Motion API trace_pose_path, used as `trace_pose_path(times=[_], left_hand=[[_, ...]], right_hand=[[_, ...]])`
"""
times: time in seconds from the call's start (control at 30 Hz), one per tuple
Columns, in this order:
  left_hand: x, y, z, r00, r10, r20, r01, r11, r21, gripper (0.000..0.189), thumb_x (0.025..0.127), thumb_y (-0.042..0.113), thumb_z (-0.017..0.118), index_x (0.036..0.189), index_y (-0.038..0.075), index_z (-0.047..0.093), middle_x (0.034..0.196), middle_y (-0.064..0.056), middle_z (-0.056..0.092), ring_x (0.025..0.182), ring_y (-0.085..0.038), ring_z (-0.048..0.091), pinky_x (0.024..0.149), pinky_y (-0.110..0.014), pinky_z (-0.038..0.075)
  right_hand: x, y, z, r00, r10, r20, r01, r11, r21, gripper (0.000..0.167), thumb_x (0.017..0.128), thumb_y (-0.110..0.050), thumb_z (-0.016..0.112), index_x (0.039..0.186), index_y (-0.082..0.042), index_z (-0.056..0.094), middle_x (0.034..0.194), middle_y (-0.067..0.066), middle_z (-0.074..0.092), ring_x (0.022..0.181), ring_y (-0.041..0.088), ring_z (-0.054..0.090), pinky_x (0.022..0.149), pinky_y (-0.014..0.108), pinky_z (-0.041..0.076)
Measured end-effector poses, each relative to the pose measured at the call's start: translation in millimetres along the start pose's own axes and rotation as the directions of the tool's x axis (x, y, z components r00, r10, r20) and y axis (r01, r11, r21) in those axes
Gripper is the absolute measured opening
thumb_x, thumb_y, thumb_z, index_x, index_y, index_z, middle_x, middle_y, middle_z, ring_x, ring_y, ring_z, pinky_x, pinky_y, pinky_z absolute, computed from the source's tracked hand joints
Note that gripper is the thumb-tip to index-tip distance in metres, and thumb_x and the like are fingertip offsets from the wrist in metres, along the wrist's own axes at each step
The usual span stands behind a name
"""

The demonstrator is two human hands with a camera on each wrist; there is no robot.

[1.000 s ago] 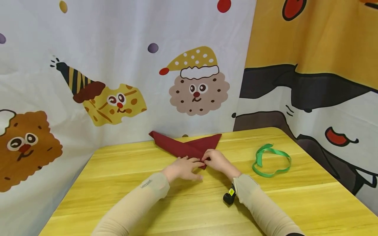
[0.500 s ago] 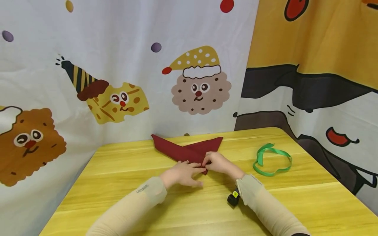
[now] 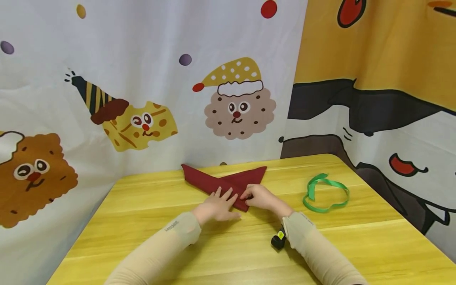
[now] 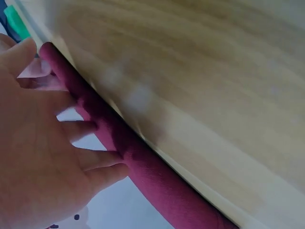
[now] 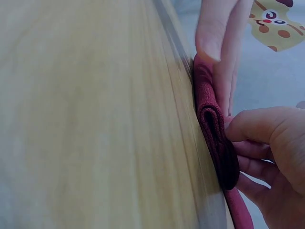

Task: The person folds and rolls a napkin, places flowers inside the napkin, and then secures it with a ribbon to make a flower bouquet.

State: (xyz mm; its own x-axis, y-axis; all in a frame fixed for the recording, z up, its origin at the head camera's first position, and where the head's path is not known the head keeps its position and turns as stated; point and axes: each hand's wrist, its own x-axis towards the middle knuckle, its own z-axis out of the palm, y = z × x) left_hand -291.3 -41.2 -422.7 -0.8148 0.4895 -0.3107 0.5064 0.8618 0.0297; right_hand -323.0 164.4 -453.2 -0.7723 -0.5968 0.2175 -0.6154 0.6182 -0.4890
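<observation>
A dark red folded cloth napkin (image 3: 213, 186) lies in a V shape near the table's far edge, its point toward the person. On the napkin's left arm near that point, the left hand (image 3: 218, 206) rests with spread, straight fingers. The right hand (image 3: 261, 197) has curled fingers and pinches the napkin close to the same point. In the left wrist view, several fingertips (image 4: 112, 160) touch the rolled napkin (image 4: 157, 186). The right wrist view has the napkin's layered end (image 5: 217, 143) against the right thumb (image 5: 250, 125); part of the pinch is hidden.
A green ribbon (image 3: 311, 194) lies in a loose loop to the right on the yellow wood-grain table (image 3: 228, 253). A printed curtain (image 3: 149, 47) hangs behind the table. A small black device (image 3: 278, 240) is fixed at the right wrist.
The left fingers have drawn back from the right fingertips and now spread over the napkin. The right hand stays near the napkin's point, which sits slightly nearer the person than at first.
</observation>
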Motion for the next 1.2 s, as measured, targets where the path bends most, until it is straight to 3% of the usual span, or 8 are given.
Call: trace_pose_path(times=[0.1,0.3,0.53,0.83,1.2], left_hand=[[6.0,-4.2,0.7,1.000,-0.027,-0.010,0.027,1.000,-0.010,0.079,0.094,0.068,0.036,0.156,0.021,0.021,0.161,-0.005,0.011,0.143,-0.044,0.008,0.113,-0.053,0.018],[16.8,-14.4,2.9,0.997,-0.070,0.019,0.070,0.997,-0.022,0.069,0.099,0.061,0.031,0.157,0.028,0.015,0.161,-0.003,0.011,0.143,-0.045,0.009,0.113,-0.052,0.018],[16.1,-17.0,4.8,0.995,-0.082,0.064,0.085,0.995,-0.048,0.067,0.100,0.058,0.034,0.157,0.029,0.014,0.161,-0.003,0.011,0.142,-0.046,0.010,0.113,-0.051,0.018],[18.2,-17.0,-2.6,0.998,-0.036,0.043,0.038,0.998,-0.044,0.070,0.097,0.060,0.039,0.156,0.029,0.018,0.161,-0.003,0.015,0.143,-0.043,0.012,0.112,-0.053,0.020],[9.6,-15.7,-8.8,0.999,0.001,0.036,0.001,0.998,-0.069,0.072,0.095,0.061,0.045,0.155,0.026,0.026,0.159,-0.003,0.020,0.142,-0.042,0.017,0.111,-0.053,0.022]], right_hand=[[-0.2,0.2,-0.4,1.000,-0.003,0.008,0.003,1.000,0.002,0.015,0.082,0.000,0.071,0.094,-0.006,0.077,0.082,-0.005,0.059,0.081,0.013,0.059,0.075,0.030,0.050],[-1.1,-0.3,0.2,1.000,-0.025,0.009,0.025,1.000,-0.006,0.014,0.082,0.000,0.071,0.092,-0.007,0.077,0.082,-0.006,0.057,0.080,0.013,0.058,0.074,0.029,0.050],[-1.5,0.5,2.6,0.999,-0.022,0.029,0.022,1.000,0.013,0.013,0.084,-0.002,0.070,0.093,-0.009,0.077,0.084,-0.005,0.059,0.081,0.013,0.057,0.075,0.030,0.049],[-6.7,18.0,-8.5,0.999,-0.041,-0.018,0.043,0.992,0.119,0.034,0.082,0.015,0.054,0.093,-0.007,0.076,0.095,0.000,0.067,0.093,0.017,0.062,0.081,0.032,0.050],[-3.0,24.4,-5.5,1.000,-0.017,-0.014,0.019,0.983,0.183,0.037,0.076,0.016,0.054,0.090,-0.008,0.078,0.101,0.002,0.064,0.098,0.022,0.059,0.083,0.030,0.045]])
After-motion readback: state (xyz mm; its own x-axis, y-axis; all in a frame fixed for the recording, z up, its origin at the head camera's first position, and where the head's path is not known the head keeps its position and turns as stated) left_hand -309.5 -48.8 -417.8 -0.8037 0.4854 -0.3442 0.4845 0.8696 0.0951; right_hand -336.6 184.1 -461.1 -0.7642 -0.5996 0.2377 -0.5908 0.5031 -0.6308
